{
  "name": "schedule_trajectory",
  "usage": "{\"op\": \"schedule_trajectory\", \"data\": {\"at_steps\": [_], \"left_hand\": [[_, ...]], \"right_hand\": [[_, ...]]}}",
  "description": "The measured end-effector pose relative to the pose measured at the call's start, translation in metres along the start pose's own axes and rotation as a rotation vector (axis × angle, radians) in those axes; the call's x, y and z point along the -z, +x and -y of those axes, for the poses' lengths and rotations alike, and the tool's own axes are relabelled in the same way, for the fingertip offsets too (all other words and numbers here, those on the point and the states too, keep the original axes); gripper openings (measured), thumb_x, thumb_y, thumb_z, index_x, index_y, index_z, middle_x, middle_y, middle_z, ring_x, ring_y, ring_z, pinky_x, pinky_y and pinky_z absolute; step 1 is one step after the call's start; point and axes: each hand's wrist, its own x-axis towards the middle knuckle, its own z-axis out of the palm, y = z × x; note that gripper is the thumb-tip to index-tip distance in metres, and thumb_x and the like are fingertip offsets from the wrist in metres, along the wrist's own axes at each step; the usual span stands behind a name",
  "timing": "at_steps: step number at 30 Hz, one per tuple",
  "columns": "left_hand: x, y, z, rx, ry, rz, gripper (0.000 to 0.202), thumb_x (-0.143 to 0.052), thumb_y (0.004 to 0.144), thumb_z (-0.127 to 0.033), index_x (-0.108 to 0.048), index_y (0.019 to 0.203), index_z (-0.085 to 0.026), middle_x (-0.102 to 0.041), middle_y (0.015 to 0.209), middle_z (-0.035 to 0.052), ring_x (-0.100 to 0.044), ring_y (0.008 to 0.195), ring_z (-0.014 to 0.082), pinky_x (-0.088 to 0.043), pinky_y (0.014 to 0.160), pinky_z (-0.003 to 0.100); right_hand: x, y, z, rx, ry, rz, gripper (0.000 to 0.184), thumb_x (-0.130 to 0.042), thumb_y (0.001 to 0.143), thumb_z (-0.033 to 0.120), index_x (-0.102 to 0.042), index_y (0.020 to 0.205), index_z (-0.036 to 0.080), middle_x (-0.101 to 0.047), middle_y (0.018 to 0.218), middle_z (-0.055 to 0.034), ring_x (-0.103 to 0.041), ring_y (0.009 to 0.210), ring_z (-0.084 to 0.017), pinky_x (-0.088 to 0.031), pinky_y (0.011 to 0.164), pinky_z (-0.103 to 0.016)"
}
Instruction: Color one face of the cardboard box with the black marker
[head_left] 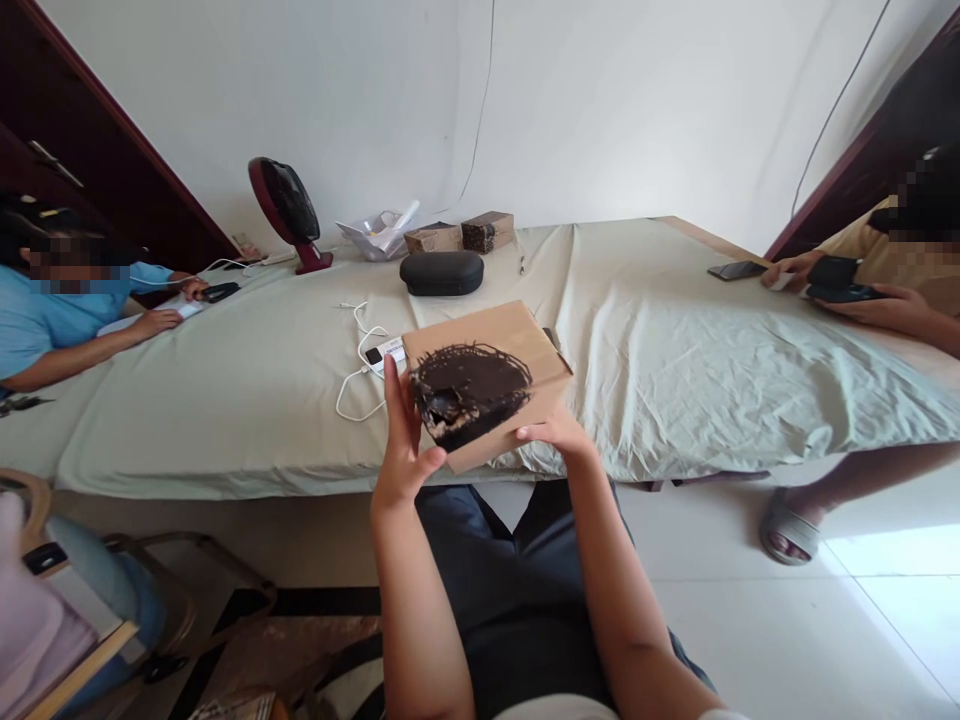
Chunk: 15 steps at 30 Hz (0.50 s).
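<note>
Between my hands is a brown cardboard box point(529, 350), raised at the near edge of the table and tilted. A large dark, scribbled patch covers part of it, and a ragged hole shows at the patch's lower left. My left hand point(405, 450) grips the box's left side, fingers up along the edge and thumb at the lower corner. From the right, my right hand point(559, 432) supports the lower right side, thumb on the face and the other fingers hidden beneath. Just behind the box's left end lie a white cable point(345, 392) and a small white-and-black item point(386, 353).
On the cloth-covered table point(247, 400) are a black hard case point(441, 273), two patterned boxes point(487, 231), a clear plastic bag point(381, 235) and a dark red fan point(289, 205). One person point(60, 320) sits at the left. Another person's hands point(877, 300) hold a dark object at the right, near a phone point(737, 271).
</note>
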Motion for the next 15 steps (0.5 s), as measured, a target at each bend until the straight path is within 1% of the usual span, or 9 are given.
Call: {"op": "schedule_trajectory", "data": {"at_steps": [1,3,4,5,6,8,10,12,15], "left_hand": [[0.007,-0.001,0.009,0.027,0.033,0.008,0.125,-0.082,0.081,-0.067,-0.001,0.173,-0.042,-0.024,0.18,0.0084,-0.029,0.166,0.0367,-0.035,0.132,0.054],[0.019,-0.003,0.028,0.015,0.089,-0.074,0.133,-0.089,0.076,-0.06,-0.001,0.173,-0.04,-0.025,0.178,0.0121,-0.03,0.165,0.0371,-0.036,0.131,0.054],[0.025,-0.004,0.036,-0.006,0.11,-0.143,0.134,-0.091,0.074,-0.059,-0.003,0.173,-0.038,-0.027,0.177,0.0139,-0.032,0.165,0.0375,-0.038,0.13,0.054],[0.031,-0.006,0.044,-0.023,0.131,-0.217,0.134,-0.091,0.073,-0.059,-0.005,0.173,-0.037,-0.028,0.175,0.0153,-0.033,0.164,0.0378,-0.04,0.128,0.054],[0.036,-0.007,0.052,-0.027,0.157,-0.288,0.135,-0.092,0.071,-0.059,-0.006,0.173,-0.037,-0.027,0.174,0.0164,-0.033,0.163,0.0379,-0.042,0.127,0.053],[0.043,-0.011,0.065,0.012,0.228,-0.404,0.137,-0.094,0.069,-0.056,-0.006,0.173,-0.037,-0.025,0.173,0.0173,-0.034,0.162,0.0377,-0.047,0.123,0.052],[0.047,-0.015,0.078,0.075,0.282,-0.468,0.14,-0.096,0.065,-0.053,-0.008,0.172,-0.037,-0.025,0.172,0.0177,-0.035,0.16,0.0377,-0.049,0.121,0.052],[0.048,-0.018,0.088,0.129,0.289,-0.475,0.14,-0.096,0.063,-0.051,-0.009,0.172,-0.035,-0.025,0.172,0.0184,-0.036,0.159,0.0381,-0.047,0.122,0.053],[0.044,-0.02,0.098,0.176,0.25,-0.445,0.138,-0.095,0.063,-0.047,-0.011,0.172,-0.034,-0.022,0.172,0.0194,-0.033,0.161,0.0392,-0.043,0.125,0.055]], "right_hand": [[-0.005,0.002,-0.005,-0.022,0.04,0.034,0.094,-0.094,0.059,0.073,-0.07,0.135,0.024,-0.075,0.135,-0.013,-0.068,0.128,-0.038,-0.055,0.111,-0.053],[-0.013,0.006,-0.016,-0.073,0.111,0.072,0.088,-0.069,0.078,0.087,-0.066,0.143,0.028,-0.069,0.148,-0.0131,-0.065,0.136,-0.036,-0.053,0.113,-0.054],[-0.016,0.01,-0.021,-0.107,0.08,0.037,0.083,-0.054,0.088,0.088,-0.064,0.146,0.029,-0.066,0.152,-0.012,-0.064,0.137,-0.034,-0.054,0.111,-0.053],[-0.017,0.015,-0.026,-0.151,-0.005,-0.034,0.077,-0.042,0.096,0.084,-0.062,0.147,0.03,-0.065,0.155,-0.0111,-0.065,0.137,-0.032,-0.056,0.109,-0.05],[-0.018,0.022,-0.031,-0.206,-0.13,-0.129,0.071,-0.037,0.101,0.076,-0.061,0.148,0.029,-0.064,0.155,-0.0113,-0.067,0.135,-0.029,-0.057,0.107,-0.047],[-0.017,0.04,-0.041,-0.32,-0.411,-0.318,0.059,-0.045,0.103,0.06,-0.059,0.147,0.023,-0.067,0.15,-0.0152,-0.07,0.129,-0.027,-0.057,0.105,-0.041],[-0.018,0.064,-0.049,-0.407,-0.566,-0.407,0.055,-0.053,0.102,0.05,-0.059,0.142,0.014,-0.071,0.139,-0.0212,-0.07,0.126,-0.031,-0.054,0.108,-0.044],[-0.02,0.091,-0.057,-0.475,-0.688,-0.431,0.052,-0.063,0.097,0.047,-0.061,0.136,0.012,-0.073,0.131,-0.0236,-0.067,0.129,-0.037,-0.05,0.112,-0.05],[-0.023,0.127,-0.064,-0.551,-0.837,-0.417,0.045,-0.073,0.092,0.036,-0.064,0.128,0.012,-0.071,0.131,-0.0266,-0.065,0.132,-0.041,-0.047,0.112,-0.054]]}}
